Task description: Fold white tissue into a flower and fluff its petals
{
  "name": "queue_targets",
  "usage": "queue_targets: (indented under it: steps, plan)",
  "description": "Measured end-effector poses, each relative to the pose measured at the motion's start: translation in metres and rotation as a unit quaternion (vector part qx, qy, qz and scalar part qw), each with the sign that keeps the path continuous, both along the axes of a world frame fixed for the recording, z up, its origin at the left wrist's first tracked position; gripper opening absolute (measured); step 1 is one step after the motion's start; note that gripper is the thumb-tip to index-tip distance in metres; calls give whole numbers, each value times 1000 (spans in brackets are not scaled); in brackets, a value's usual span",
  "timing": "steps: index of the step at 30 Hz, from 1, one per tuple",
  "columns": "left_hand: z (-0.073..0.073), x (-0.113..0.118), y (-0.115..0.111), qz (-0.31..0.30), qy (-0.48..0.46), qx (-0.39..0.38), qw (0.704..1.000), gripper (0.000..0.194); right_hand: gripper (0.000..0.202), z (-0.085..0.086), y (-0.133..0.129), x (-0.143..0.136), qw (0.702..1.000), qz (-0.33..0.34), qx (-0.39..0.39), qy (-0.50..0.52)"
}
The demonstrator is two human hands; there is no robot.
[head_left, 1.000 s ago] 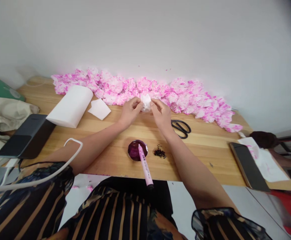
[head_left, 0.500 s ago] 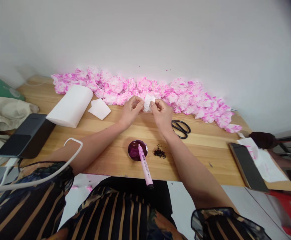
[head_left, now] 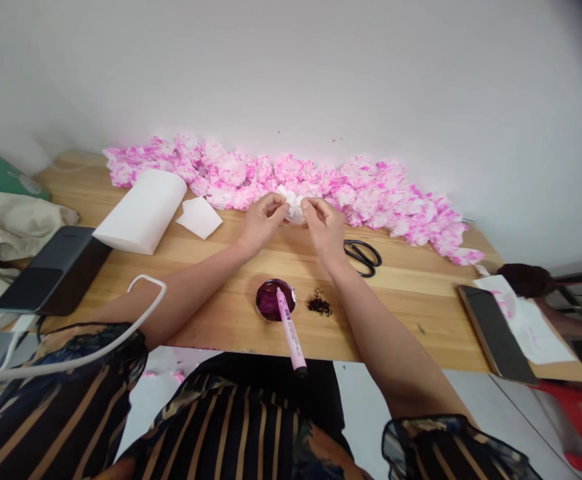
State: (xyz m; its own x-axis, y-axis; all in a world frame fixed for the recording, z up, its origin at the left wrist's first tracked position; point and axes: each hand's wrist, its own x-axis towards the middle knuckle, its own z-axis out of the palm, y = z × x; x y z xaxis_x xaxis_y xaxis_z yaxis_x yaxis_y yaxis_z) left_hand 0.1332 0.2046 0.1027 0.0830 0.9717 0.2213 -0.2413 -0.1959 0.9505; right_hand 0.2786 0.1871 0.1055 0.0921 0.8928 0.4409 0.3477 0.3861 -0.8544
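Between my two hands is a small white tissue paper flower (head_left: 295,207), its layers crumpled and partly spread. My left hand (head_left: 265,217) pinches its left side with thumb and fingertips. On the other side, my right hand (head_left: 323,223) pinches the right edge. Behind them runs a long row of pink-and-white paper flowers (head_left: 231,170) along the wall. Below the hands, a pink marker pen (head_left: 291,332) leans on a round dish (head_left: 267,303) with dark purple liquid. Beside the dish lies a small heap of dark ties (head_left: 319,304).
Black-handled scissors (head_left: 363,257) lie right of my right hand. On the left are a stack of white paper (head_left: 143,210), a loose folded piece (head_left: 201,218) and a black box-like device (head_left: 53,270) with a white cable (head_left: 95,357). A phone (head_left: 495,333) rests at the right edge.
The white paper between my fingers has changed shape: its upright layer is now spread into petals toward the left. Both hands stay in nearly the same place.
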Motion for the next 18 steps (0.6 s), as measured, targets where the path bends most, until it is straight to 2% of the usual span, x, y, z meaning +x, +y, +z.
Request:
queue_targets:
  steps: [9,13,16,18]
  plan:
    - [-7,-5,5,-7,10,10,1000,11,26,-5,8,4,999,-21,-17,20]
    - [-5,-6,3,-1,27,14,1000,22,24,2,-2,-2,997,-30,41,-62]
    - [-4,-4,2,15,48,-1,999,17,23,4,-7,-5,989,-28,76,-124]
    - [-3,-3,3,25,57,-13,998,16,24,3,-6,-4,988,-31,75,-131]
